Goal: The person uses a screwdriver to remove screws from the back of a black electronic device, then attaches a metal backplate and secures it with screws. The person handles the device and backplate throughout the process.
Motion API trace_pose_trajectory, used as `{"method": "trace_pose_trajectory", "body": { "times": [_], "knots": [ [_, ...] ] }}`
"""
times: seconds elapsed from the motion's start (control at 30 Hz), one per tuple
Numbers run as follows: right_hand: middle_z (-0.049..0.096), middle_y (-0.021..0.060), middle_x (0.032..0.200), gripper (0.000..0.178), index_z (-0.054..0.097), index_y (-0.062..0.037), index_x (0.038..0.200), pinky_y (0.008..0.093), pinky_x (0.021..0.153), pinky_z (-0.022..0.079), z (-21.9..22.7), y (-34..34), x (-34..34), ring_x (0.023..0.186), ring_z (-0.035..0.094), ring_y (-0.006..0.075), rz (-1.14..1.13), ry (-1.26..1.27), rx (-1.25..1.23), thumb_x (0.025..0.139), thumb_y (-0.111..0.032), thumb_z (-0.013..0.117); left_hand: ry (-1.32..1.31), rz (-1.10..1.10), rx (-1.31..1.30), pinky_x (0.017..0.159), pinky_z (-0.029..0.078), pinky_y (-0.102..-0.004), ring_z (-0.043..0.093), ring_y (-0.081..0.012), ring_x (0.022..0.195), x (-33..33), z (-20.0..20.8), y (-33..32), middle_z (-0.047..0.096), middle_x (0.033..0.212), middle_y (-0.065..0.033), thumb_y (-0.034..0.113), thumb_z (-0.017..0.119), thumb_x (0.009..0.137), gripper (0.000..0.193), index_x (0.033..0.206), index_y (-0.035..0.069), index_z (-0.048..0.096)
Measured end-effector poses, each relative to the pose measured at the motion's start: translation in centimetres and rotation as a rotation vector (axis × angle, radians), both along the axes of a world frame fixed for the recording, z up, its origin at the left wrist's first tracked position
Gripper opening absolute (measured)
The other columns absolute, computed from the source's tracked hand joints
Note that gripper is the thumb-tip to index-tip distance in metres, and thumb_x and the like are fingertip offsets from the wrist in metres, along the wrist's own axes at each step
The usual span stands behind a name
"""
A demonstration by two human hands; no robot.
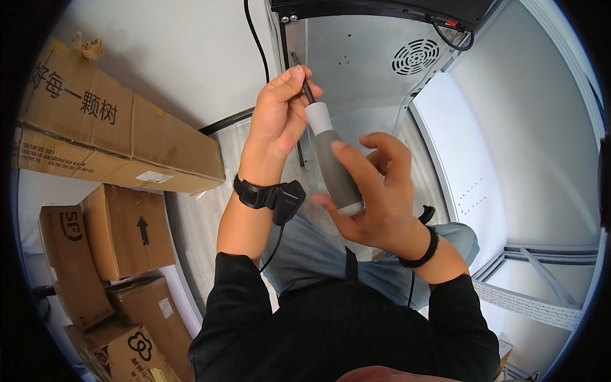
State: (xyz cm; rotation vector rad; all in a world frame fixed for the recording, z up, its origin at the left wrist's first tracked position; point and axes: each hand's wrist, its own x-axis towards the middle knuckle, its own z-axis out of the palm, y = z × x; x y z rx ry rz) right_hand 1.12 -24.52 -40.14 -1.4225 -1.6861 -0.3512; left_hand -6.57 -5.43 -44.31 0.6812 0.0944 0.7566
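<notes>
A screwdriver (337, 162) with a thick grey and white handle slants up and left toward a metal panel (344, 83). My left hand (280, 108) pinches its dark shaft (309, 92) between thumb and fingers, close to the panel's left edge. Around the handle's lower end, my right hand (382, 197) curves loosely. Its index fingertip rests on the grey grip and its thumb lies by the white butt, while the other fingers stand apart from the handle. The shaft's tip meets the panel's edge strip near a small screw-like spot (294, 56); the exact contact is too small to tell.
A long cardboard box (127, 127) lies at the left, above several stacked cartons (130, 232). A black cable (256, 44) hangs beside the panel. The panel has a round vent (415, 57). White metal frames (541, 274) stand at the right. My knees (305, 254) are below my hands.
</notes>
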Motion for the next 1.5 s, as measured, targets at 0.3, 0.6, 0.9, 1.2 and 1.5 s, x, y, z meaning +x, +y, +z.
{"method": "trace_pose_trajectory", "body": {
  "times": [0.3, 0.6, 0.9, 1.2, 1.5],
  "knots": [
    [0.054, 0.0121, 0.101, 0.052, 0.060, -0.0077, 0.117, 0.0291, 0.057, 0.050, -1.4, -0.1, -0.1, 0.070, 0.058, 0.0226, 0.001, 0.065, 0.008, 0.070, -0.012, 0.080, 0.052, 0.064, 0.072, 0.065, 0.047, -0.0235, 0.060, -0.0130, 0.065, 0.5, 0.3, -0.3, 0.065, 0.077, -0.0068, 0.017, 0.052, 0.098, 0.019, 0.102, 0.001, 0.061],
    [0.058, 0.0112, 0.095, 0.059, 0.045, -0.0039, 0.124, 0.0263, 0.053, 0.049, -0.8, -0.6, 0.8, 0.072, 0.058, 0.0121, 0.185, 0.844, -0.472, 0.076, -0.012, 0.078, 0.144, 0.123, 0.210, 0.053, 0.049, -0.0231, 0.061, -0.0149, 0.061, 0.2, 1.2, -0.1, 0.066, 0.080, -0.0117, 0.011, 0.048, 0.097, 0.034, 0.127, -0.004, 0.051],
    [0.065, 0.0113, 0.097, 0.050, 0.029, -0.0046, 0.131, 0.0221, 0.054, 0.051, -1.4, -0.1, 1.3, 0.067, 0.059, 0.0094, 0.475, 1.302, -0.669, 0.092, -0.011, 0.060, 0.193, 0.215, 0.221, 0.047, 0.045, -0.0202, 0.056, -0.0099, 0.049, 0.8, 0.9, 0.4, 0.064, 0.068, -0.0075, 0.012, 0.055, 0.093, 0.030, 0.119, -0.003, 0.059],
    [0.067, 0.0177, 0.103, 0.043, 0.031, -0.0081, 0.134, 0.0230, 0.047, 0.046, -1.2, -0.7, 1.5, 0.056, 0.057, 0.0111, 0.549, 1.292, -0.713, 0.098, -0.022, 0.049, 0.199, 0.215, 0.231, 0.044, 0.041, -0.0195, 0.053, -0.0083, 0.047, 0.4, 1.2, 0.1, 0.064, 0.066, -0.0058, 0.015, 0.057, 0.093, 0.034, 0.123, -0.002, 0.057],
    [0.066, 0.0125, 0.099, 0.044, 0.041, -0.0064, 0.132, 0.0246, 0.058, 0.049, -3.2, -3.9, 6.6, 0.062, 0.059, 0.0120, 0.364, 1.445, -0.654, 0.089, -0.009, 0.051, 0.326, 0.179, 0.300, 0.050, 0.045, -0.0219, 0.060, -0.0114, 0.055, 2.7, -0.1, -3.8, 0.065, 0.074, -0.0083, 0.013, 0.060, 0.093, 0.020, 0.108, 0.002, 0.053]
  ]
}}
